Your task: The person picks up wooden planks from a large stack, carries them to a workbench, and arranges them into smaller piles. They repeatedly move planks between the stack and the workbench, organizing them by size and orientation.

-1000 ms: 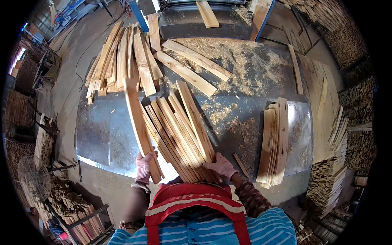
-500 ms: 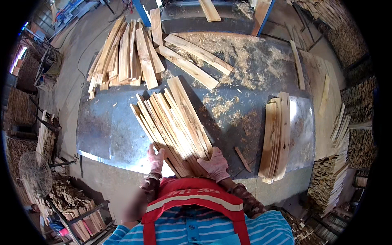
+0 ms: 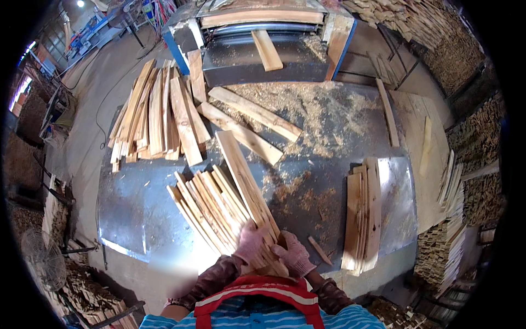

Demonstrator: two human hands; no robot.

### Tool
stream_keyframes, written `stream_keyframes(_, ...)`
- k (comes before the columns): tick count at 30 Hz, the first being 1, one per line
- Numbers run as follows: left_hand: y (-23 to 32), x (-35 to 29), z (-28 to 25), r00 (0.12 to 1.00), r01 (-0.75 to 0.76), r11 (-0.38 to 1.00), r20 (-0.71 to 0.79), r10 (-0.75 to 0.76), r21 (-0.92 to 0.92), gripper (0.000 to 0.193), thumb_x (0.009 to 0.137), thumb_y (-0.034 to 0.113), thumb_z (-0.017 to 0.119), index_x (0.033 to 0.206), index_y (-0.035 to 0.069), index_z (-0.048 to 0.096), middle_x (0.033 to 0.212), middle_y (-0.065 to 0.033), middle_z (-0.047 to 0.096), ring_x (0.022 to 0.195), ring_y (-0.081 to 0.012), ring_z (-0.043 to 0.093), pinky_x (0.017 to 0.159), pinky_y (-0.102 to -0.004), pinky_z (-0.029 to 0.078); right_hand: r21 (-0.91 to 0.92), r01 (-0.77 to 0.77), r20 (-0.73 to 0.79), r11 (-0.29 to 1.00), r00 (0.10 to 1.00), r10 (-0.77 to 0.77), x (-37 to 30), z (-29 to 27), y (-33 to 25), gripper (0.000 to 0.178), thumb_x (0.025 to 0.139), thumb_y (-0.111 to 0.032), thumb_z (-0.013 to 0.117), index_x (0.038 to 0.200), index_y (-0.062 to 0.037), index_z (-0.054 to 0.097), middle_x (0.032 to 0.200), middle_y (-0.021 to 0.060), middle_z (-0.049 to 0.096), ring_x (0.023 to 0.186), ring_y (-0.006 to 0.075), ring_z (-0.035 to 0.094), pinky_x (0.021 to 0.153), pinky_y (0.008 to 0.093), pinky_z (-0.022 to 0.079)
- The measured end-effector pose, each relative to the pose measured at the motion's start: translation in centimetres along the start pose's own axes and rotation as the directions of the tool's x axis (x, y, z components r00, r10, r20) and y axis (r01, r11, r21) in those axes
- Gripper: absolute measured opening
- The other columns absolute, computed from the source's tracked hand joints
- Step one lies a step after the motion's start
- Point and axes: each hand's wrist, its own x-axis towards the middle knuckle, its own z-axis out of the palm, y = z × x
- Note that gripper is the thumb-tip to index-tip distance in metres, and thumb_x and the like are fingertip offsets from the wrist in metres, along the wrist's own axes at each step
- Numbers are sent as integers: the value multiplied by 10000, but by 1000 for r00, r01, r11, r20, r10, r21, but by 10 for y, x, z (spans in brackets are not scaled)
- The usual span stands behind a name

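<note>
In front of me a fanned bundle of narrow wooden boards [image 3: 211, 200] lies on a dark metal table [image 3: 148, 189], its near ends toward my body. My left hand [image 3: 250, 241], in a pinkish work glove, reaches across the bundle and closes on boards at its right side. Against the near right edge my right hand [image 3: 296, 255], gloved alike, grips the boards with its thumb toward the left hand. A longer board [image 3: 241, 175] at the bundle's right sticks out beyond the others. Some fingertips are hidden by the wood.
At far left is a heap of boards [image 3: 156, 118]; two loose boards lie beside it amid sawdust [image 3: 329, 118]. A machine with rollers [image 3: 263, 27] stands at the far side, a board [image 3: 267, 50] on its outfeed. A neat stack [image 3: 361, 216] and a thin offcut [image 3: 320, 251] are at right.
My left hand has moved from the bundle's left edge across to its right part. The gap beside the longer board has widened. My view has tilted up, showing more of the machine.
</note>
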Motion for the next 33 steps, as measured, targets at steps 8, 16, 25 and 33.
stream_keyframes(8, 74, 12, 57, 792, -376, 744, 609, -52, 553, 696, 889, 367, 648, 1451, 54, 384, 1313, -238, 584, 1231, -405, 557, 1009, -440, 461, 371, 100, -526, 923, 842, 120, 88, -64, 30, 873, 789, -337, 773, 1478, 8, 362, 1337, 264, 555, 1199, 393, 573, 965, 380, 484)
stream_keyframes(16, 134, 211, 6, 838, -384, 188, 256, 482, 904, 638, 883, 338, 598, 1411, 52, 384, 1509, -171, 396, 1411, -324, 373, 1118, -482, 372, 65, -586, -910, 808, 298, 289, 4, -128, 127, 652, 851, -271, 668, 1411, -11, 458, 1334, 221, 562, 1160, 374, 578, 957, 431, 480)
stream_keyframes(25, 131, 348, -38, 809, -288, -467, 473, 348, 836, 375, 974, 261, 451, 1321, 119, 446, 1348, -115, 481, 1332, -320, 426, 1081, -493, 389, -437, -174, -633, 882, 756, -164, 216, -158, 16, 614, 857, -277, 686, 1382, -22, 493, 1384, 236, 521, 1302, 384, 481, 1093, 460, 392)
stream_keyframes(33, 155, 279, -46, 272, -631, -420, 694, 667, 652, 260, 975, 302, 476, 1112, 95, 551, 1122, -100, 564, 1120, -289, 530, 996, -461, 463, -787, 84, -269, 611, 845, -462, 400, -150, -79, 689, 808, -297, 730, 1391, -83, 432, 1330, 179, 560, 1138, 375, 571, 986, 447, 460)
